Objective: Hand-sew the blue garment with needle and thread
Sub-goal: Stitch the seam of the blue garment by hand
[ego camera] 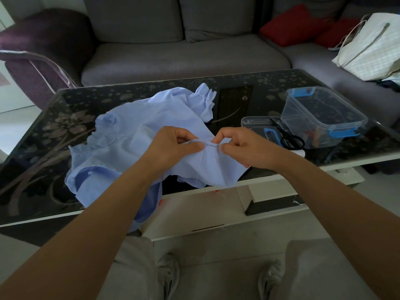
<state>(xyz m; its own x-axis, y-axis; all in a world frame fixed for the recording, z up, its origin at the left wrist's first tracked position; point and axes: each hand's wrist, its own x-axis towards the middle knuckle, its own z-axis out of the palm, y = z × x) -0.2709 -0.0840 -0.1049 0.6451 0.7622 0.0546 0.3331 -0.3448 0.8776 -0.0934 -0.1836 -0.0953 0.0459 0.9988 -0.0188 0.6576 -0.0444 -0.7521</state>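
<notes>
dim room. grey sectional sofa (184, 55) at the back, red cushions (296, 24) in its corner, white tote bag (372, 46) on its right seat. purple armchair (43, 40) far left. dark floral glass coffee table (43, 131), white frame. pale floor (13, 122)

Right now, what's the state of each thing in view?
blue garment: crumpled on the table, edge held up
left hand: pinches garment fold
right hand: pinches same fold
clear plastic box: open, lid off
lid: lies flat beside box
scissors: closed, on the lid
needle: not discernible
</notes>
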